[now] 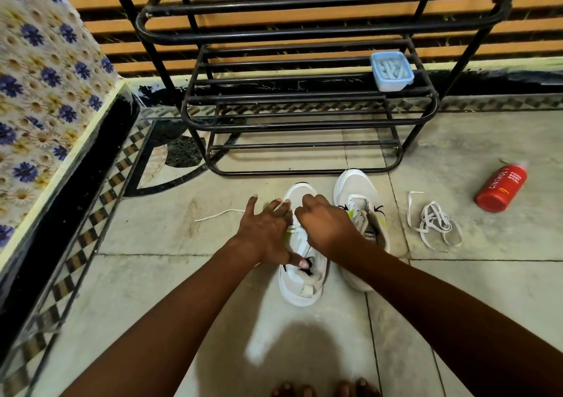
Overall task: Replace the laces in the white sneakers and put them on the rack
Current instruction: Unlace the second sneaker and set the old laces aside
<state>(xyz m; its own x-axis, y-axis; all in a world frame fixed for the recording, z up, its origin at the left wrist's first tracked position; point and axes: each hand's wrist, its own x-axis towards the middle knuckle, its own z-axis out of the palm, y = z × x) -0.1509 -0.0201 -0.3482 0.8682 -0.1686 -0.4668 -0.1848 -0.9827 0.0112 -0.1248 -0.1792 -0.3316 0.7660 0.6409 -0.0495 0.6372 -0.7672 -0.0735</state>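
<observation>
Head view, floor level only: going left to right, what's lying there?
Lace end → left hand → sneaker being laced → right hand → second sneaker → loose lace pile → red bottle.

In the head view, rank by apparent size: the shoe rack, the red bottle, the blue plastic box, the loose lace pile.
1. Shoe rack, by far the largest.
2. Red bottle and loose lace pile: similar spread, so unranked.
3. Blue plastic box, smallest, though it sits farther back on the rack.
</observation>
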